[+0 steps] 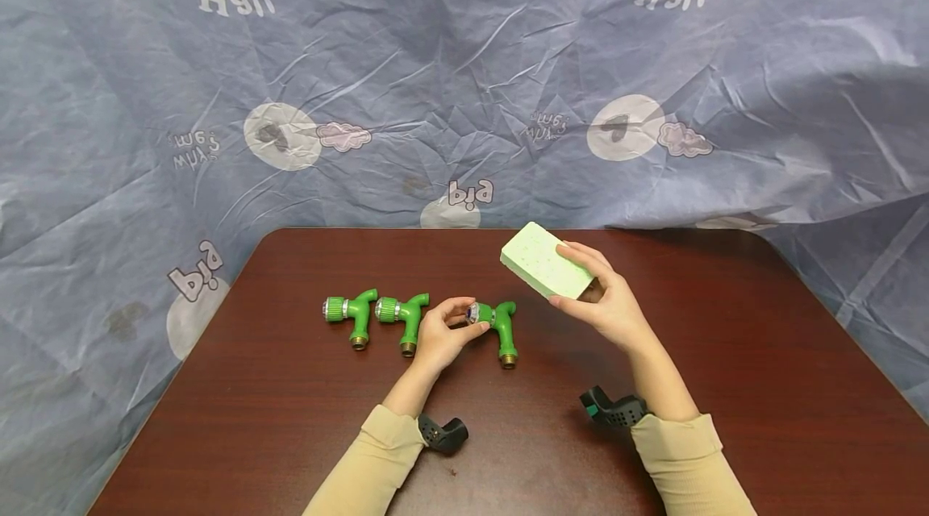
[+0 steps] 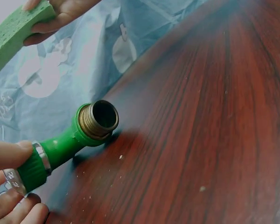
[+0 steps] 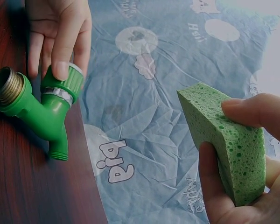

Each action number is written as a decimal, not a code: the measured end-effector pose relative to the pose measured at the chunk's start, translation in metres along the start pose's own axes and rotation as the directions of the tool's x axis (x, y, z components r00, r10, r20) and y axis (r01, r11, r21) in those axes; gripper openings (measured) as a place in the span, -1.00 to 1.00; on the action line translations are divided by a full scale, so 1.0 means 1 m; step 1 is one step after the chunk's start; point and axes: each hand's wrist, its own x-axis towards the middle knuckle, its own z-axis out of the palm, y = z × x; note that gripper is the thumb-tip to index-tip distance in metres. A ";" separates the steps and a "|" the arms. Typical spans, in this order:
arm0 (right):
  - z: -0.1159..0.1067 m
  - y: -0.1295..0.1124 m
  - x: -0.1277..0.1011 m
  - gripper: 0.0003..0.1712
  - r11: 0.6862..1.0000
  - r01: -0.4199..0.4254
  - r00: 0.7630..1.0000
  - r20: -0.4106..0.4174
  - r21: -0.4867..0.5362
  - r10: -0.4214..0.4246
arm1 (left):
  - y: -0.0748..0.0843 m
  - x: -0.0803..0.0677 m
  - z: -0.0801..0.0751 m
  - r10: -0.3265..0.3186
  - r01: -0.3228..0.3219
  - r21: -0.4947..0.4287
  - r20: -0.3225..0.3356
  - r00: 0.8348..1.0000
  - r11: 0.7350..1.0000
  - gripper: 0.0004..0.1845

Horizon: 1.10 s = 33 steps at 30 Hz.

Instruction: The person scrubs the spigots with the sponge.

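My left hand (image 1: 444,332) pinches the ribbed knob of a green faucet (image 1: 504,330), its thumb and fingers around the knob end. The threaded brass inlet of this faucet (image 2: 100,119) faces the left wrist camera. To the right, my right hand (image 1: 610,302) grips a light green sponge (image 1: 544,260) by its edges, raised above the table. The pores of the sponge (image 3: 224,135) show in the right wrist view, with thumb and fingers on opposite sides. Sponge and faucet are apart.
Two more green faucets, one (image 1: 352,314) farther left and one (image 1: 405,318) close beside my left hand, lie on the dark red wooden table (image 1: 726,339). A blue-grey printed cloth (image 1: 464,97) hangs behind the table's back edge. Small crumbs dot the tabletop.
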 end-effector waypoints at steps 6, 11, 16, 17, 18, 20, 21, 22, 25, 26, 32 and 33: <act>0.000 0.000 0.000 -0.23 1.000 0.002 1.000 0.006 0.012 -0.002 | -0.003 -0.001 -0.001 0.020 -0.015 0.183 -0.027 0.999 0.983 -0.51; -0.001 0.001 -0.001 -0.23 1.000 0.000 1.000 0.005 0.018 -0.001 | -0.001 -0.001 -0.001 0.076 -0.066 0.299 -0.022 0.997 0.952 -0.49; -0.001 0.001 -0.001 -0.23 1.000 0.000 1.000 0.003 0.011 0.000 | 0.014 0.000 -0.011 0.058 -0.059 0.328 0.013 0.998 0.943 -0.50; -0.001 0.001 -0.001 -0.23 1.000 -0.001 1.000 0.003 0.010 0.001 | 0.018 0.001 -0.015 0.060 -0.061 0.321 0.014 0.998 0.945 -0.51; -0.001 0.001 -0.001 -0.23 1.000 -0.001 1.000 0.002 0.007 0.001 | 0.022 0.002 -0.019 0.067 -0.068 0.311 0.014 0.998 0.948 -0.53; -0.001 0.000 -0.001 -0.23 1.000 -0.003 1.000 0.001 0.004 0.003 | 0.029 0.004 -0.028 0.080 -0.080 0.287 0.011 0.997 0.955 -0.55; -0.001 0.000 -0.001 -0.23 1.000 -0.004 1.000 0.001 0.004 0.004 | 0.033 0.004 -0.032 0.087 -0.086 0.275 0.008 0.996 0.958 -0.56; -0.001 0.000 0.000 -0.22 1.000 -0.005 1.000 0.001 0.005 0.005 | 0.036 0.005 -0.037 0.093 -0.091 0.267 0.007 0.996 0.959 -0.57; -0.001 0.000 0.000 -0.22 1.000 -0.007 1.000 0.001 0.005 0.007 | 0.043 0.008 -0.054 0.075 -0.077 0.227 0.020 0.997 0.971 -0.56; -0.001 0.000 0.000 -0.22 1.000 -0.008 1.000 0.001 0.003 0.008 | 0.043 0.009 -0.061 0.064 -0.068 0.210 0.025 0.998 0.975 -0.55; -0.002 0.000 -0.001 -0.23 1.000 -0.009 1.000 0.001 -0.005 0.009 | 0.038 0.012 -0.098 0.015 -0.018 0.116 0.026 1.000 0.993 -0.50; -0.002 0.000 -0.001 -0.23 1.000 -0.009 1.000 0.001 -0.003 0.009 | 0.036 0.012 -0.102 0.019 -0.021 0.108 0.020 1.000 0.994 -0.50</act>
